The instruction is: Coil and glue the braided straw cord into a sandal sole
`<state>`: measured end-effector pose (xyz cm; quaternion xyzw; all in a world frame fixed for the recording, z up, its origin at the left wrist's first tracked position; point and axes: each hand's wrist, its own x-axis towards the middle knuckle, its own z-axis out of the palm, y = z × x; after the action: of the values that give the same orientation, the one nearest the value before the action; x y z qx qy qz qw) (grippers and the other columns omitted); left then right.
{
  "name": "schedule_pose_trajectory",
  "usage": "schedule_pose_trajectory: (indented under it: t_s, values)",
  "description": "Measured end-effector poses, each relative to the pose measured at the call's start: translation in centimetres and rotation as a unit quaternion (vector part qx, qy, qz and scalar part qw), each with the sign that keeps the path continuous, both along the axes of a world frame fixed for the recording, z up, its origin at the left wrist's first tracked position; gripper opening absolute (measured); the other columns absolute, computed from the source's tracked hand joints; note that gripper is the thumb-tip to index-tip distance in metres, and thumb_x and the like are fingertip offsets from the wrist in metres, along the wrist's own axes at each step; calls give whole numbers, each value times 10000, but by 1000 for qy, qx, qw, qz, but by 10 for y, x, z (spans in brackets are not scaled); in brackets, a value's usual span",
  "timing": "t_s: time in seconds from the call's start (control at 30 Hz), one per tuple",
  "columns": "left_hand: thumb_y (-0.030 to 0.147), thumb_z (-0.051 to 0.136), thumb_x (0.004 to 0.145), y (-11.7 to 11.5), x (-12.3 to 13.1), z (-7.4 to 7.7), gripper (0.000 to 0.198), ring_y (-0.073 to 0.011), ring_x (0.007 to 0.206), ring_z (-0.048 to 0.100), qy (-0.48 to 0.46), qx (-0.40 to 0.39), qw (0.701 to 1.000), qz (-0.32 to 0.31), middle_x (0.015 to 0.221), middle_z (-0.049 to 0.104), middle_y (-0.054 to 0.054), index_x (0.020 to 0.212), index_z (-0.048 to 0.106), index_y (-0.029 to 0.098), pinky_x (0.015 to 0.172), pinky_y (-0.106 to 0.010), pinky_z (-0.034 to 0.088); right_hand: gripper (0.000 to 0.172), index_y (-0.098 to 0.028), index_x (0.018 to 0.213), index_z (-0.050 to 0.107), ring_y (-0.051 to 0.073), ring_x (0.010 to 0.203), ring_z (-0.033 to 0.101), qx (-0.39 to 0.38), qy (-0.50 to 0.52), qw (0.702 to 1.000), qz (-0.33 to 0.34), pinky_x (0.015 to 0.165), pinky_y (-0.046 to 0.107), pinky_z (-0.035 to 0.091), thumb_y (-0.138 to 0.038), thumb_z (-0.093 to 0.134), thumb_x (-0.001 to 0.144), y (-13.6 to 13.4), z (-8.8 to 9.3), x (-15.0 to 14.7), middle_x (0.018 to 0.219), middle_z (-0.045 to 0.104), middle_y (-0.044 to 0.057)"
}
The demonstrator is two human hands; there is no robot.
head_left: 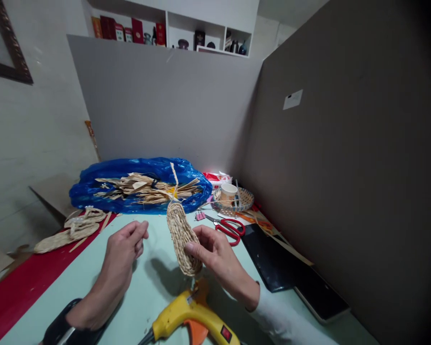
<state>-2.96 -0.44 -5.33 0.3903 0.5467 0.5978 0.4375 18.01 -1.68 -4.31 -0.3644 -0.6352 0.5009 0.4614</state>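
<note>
A braided straw shoe sole (pixel 181 237) is held up over the table, its long axis slightly tilted. My right hand (pixel 217 251) grips its lower right edge between thumb and fingers. From the sole's top end a twisted straw strand (pixel 175 175) sticks up. My left hand (pixel 127 244) is raised to the left of the sole, apart from it, with thumb and fingers pinched together; anything between them is too small to make out. Below the sole lies a yellow hot glue gun (pixel 179 311) with an orange trigger.
A blue plastic bag (pixel 89 179) with dried straw husks (pixel 143 187) lies at the back. Woven straw sandals (pixel 68 235) rest at left. Red-handled scissors (pixel 233 227), a basket (pixel 247 199) with a paper cup (pixel 229 192), and a black tablet-like slab (pixel 266 258) are at right, beside a grey partition (pixel 326 167).
</note>
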Motion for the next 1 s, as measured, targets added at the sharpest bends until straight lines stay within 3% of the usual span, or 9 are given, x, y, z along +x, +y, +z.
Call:
schedule_pose_trajectory:
  t_s: [0.33,0.5,0.6,0.7,0.8,1.0]
  values:
    - [312,732,934,-5,18,2,384,-272,1122,688,-39,89,986,-132,1322,687,-96,1290,643,199,930,-479,590,170,-152,926,699,150,702,569,57,-50,997,-17,663,292,440,-314,680,876,-3,-3,-3,789,664,4]
    - [496,630,964,-14,29,7,369,-268,1079,706,-68,100,977,-174,1200,743,-98,1155,699,188,887,-438,598,151,-161,964,692,153,733,631,83,-81,993,-34,695,306,517,-310,711,951,-2,-7,-4,838,675,-10]
    - [448,660,975,-16,34,2,346,-254,1021,714,-21,87,981,-172,1211,721,-92,1186,682,175,876,-472,604,187,-157,1007,692,160,765,672,85,-96,991,-38,733,335,572,-343,700,989,-2,-11,-5,884,695,-2]
    - [417,678,972,-16,33,-4,306,-229,931,717,57,77,985,-145,1128,729,-64,1156,687,174,818,-429,613,199,-154,1022,696,173,815,700,84,-105,990,-44,773,359,596,-352,685,1006,-3,-13,-6,930,716,11]
    - [434,676,969,-17,30,-4,265,-188,778,688,142,84,979,-121,921,713,-11,975,700,170,718,-363,593,204,-152,1022,696,177,835,709,80,-109,989,-53,786,367,605,-355,678,1013,-3,-15,-6,948,722,17]
    - [440,663,967,-22,30,3,425,-144,590,536,247,114,957,-104,586,513,68,626,570,204,611,-301,479,213,-153,1066,695,183,870,717,61,-107,990,-66,796,373,616,-359,671,1019,0,-18,-8,1007,727,33]
